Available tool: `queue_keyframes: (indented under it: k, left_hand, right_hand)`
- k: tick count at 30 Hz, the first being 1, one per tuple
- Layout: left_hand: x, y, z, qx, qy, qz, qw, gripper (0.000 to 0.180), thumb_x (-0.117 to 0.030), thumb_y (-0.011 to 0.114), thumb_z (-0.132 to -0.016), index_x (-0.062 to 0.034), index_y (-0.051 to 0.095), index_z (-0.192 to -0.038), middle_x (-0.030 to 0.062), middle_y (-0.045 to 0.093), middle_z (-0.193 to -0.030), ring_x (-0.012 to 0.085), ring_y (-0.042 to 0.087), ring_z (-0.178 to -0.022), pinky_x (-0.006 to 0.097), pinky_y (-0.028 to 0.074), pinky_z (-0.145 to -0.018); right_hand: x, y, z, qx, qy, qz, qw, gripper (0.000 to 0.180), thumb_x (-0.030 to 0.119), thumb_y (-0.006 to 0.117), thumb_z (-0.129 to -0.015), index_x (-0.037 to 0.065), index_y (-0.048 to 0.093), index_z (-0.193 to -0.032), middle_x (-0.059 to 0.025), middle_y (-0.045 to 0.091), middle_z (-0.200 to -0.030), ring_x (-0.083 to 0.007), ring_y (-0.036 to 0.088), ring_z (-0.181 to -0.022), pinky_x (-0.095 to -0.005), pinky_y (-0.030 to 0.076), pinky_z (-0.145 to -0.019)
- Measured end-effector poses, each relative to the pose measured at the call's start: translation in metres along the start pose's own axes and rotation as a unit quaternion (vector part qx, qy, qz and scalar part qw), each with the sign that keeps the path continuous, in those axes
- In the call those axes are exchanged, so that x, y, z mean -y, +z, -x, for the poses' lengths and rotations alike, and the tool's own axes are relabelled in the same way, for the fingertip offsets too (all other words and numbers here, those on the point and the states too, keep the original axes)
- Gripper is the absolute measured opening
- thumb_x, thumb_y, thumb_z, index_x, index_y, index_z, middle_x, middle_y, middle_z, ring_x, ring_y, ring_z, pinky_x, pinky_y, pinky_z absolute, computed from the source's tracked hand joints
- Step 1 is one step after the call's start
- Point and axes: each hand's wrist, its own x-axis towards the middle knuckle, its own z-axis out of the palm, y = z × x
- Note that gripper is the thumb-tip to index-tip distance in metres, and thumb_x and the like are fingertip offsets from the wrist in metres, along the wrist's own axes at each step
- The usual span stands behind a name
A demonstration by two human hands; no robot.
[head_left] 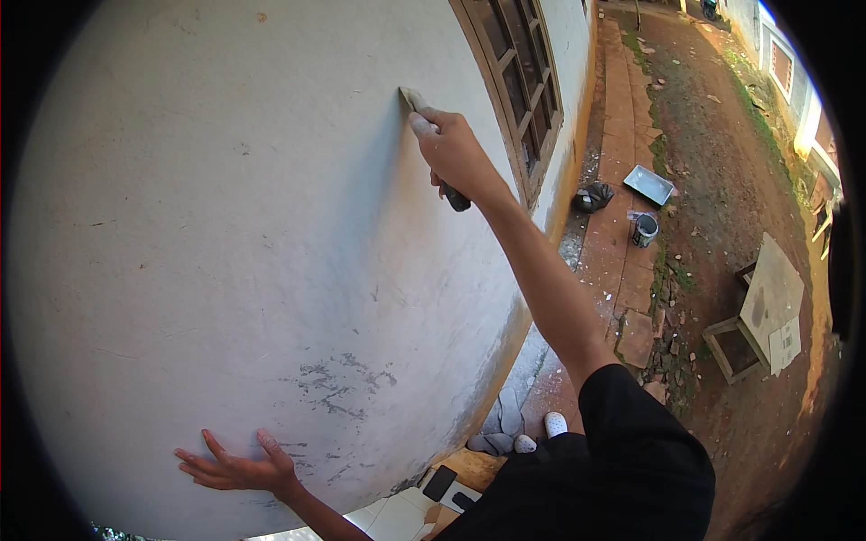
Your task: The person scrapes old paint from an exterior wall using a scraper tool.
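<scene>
While the right hand (451, 149) closes firmly around the dark handle of a scraper (410, 97), the tool's blade lies at the pale wall (225, 225), left of the brown-framed window (521, 86). Low down, the left hand (240, 471) is spread wide and holds nothing; whether it touches the wall I cannot tell. Grey scuffs (343, 383) mark the surface above it. Outside on the ground, a tray (649, 185) sits near a small bucket (644, 231).

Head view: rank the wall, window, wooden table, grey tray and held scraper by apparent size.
1. Wall
2. Window
3. Wooden table
4. Grey tray and scraper: unsure; the right hand partly hides the scraper.
</scene>
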Motion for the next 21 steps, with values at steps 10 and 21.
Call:
queue_keyframes:
  k: [10,21]
  left_hand:
    - [0.000,-0.004,-0.004,0.002,0.014,-0.022,1.000,0.077,-0.066,0.051,-0.096,-0.0166,0.044,-0.155,0.0183,0.024,-0.171,0.0420,0.018,-0.159,0.068,0.018,-0.123]
    - [0.003,-0.004,-0.004,0.007,0.017,-0.036,0.999,0.076,-0.064,0.051,-0.098,-0.0149,0.043,-0.155,0.0195,0.026,-0.170,0.0424,0.020,-0.158,0.067,0.019,-0.123]
  right_hand:
    - [-0.003,-0.016,-0.022,0.007,-0.022,0.016,1.000,0.050,0.025,0.048,-0.106,-0.008,0.058,-0.141,-0.0105,0.061,-0.075,-0.0167,0.059,-0.050,-0.0358,0.055,-0.048]
    - [0.008,-0.035,-0.057,0.001,-0.028,0.035,0.999,0.052,0.027,0.049,-0.106,-0.008,0.056,-0.144,-0.0094,0.062,-0.074,-0.0156,0.060,-0.051,-0.0343,0.054,-0.045]
